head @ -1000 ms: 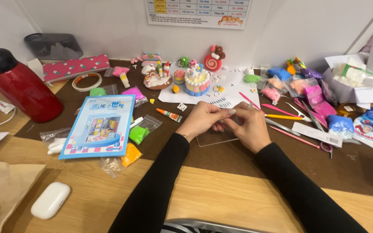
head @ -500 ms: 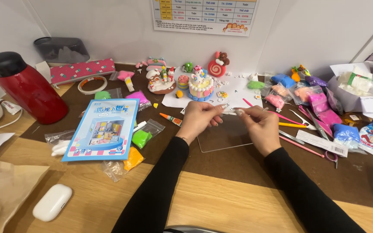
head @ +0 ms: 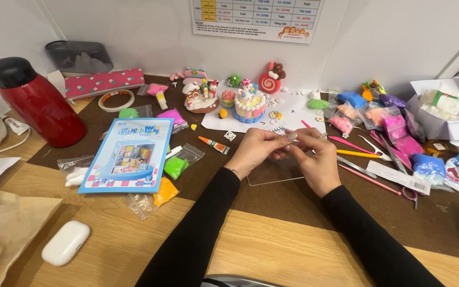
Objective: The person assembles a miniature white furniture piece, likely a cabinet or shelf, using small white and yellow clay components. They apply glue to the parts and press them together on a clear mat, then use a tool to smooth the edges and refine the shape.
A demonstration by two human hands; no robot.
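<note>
My left hand (head: 258,150) and my right hand (head: 317,159) meet over a clear plastic sheet (head: 272,174) on the dark brown mat (head: 293,202). Their fingertips pinch a very small piece between them; it is too small to identify. Both arms wear black sleeves. Just beyond the hands stand small clay models, among them a layered cake (head: 249,103) and a red swirl lollipop (head: 269,81) on a white paper (head: 293,114). A small orange-capped glue tube (head: 214,144) lies left of my left hand.
A red flask (head: 33,103) stands at the left, with a blue booklet (head: 128,154), bags of coloured clay (head: 175,166), a tape roll (head: 116,99) and a pink pencil case (head: 102,82). Modelling tools (head: 359,154) and clay bags (head: 394,127) lie right. A white earbud case (head: 66,242) sits near the front.
The hands were spread slightly apart half a second ago and have come back together, fingertips touching over the clear sheet. The camera view has shifted a little.
</note>
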